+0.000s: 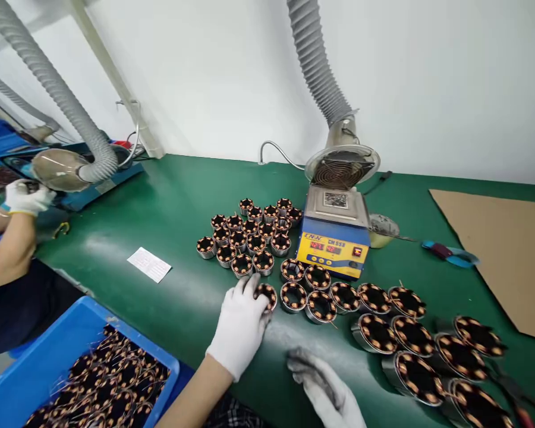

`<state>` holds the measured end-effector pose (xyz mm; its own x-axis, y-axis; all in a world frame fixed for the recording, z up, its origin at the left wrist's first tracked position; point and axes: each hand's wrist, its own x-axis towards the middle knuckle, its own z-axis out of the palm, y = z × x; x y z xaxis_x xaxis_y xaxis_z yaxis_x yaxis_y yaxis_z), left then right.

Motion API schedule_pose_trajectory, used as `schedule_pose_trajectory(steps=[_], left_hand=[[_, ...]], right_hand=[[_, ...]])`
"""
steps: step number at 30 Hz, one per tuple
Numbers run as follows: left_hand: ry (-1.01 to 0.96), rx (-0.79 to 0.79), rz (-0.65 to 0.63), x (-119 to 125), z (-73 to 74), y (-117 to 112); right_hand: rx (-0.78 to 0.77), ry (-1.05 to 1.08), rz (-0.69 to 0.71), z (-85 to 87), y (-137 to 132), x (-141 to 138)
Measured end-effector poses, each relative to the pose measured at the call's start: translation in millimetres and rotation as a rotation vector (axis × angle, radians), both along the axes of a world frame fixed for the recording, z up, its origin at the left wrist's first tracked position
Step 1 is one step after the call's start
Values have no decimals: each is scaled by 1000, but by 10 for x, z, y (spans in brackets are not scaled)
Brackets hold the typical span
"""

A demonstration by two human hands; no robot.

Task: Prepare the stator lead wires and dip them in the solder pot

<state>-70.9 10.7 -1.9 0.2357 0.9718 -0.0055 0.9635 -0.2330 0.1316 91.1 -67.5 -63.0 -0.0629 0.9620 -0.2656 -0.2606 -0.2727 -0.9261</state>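
Right now, the gloved left hand (241,321) has its grip closed around a copper-wound ring (272,295) on the green counter (196,321), at the near side of a cluster of similar rings (250,227). The gloved right hand (327,389) is nearby, its grip half open and free, fingers loosely curled. A blue-and-yellow unit (332,254) stands beyond both hands.
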Motion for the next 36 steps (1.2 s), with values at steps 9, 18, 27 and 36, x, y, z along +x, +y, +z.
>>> schedule_pose_trajectory(steps=[9,18,27,36], left_hand=[[-265,-111,-132,94,-186,-461],[-1120,-719,-2,241,-9,-537],[-1390,-997,23,250,133,-385],[-720,-524,-149,190,45,-235]], right_hand=[[-118,6,10,308,317,-89],[338,-332,120,673,286,203],[55,233,-352,564,270,383],[-313,708,75,271,86,-130]])
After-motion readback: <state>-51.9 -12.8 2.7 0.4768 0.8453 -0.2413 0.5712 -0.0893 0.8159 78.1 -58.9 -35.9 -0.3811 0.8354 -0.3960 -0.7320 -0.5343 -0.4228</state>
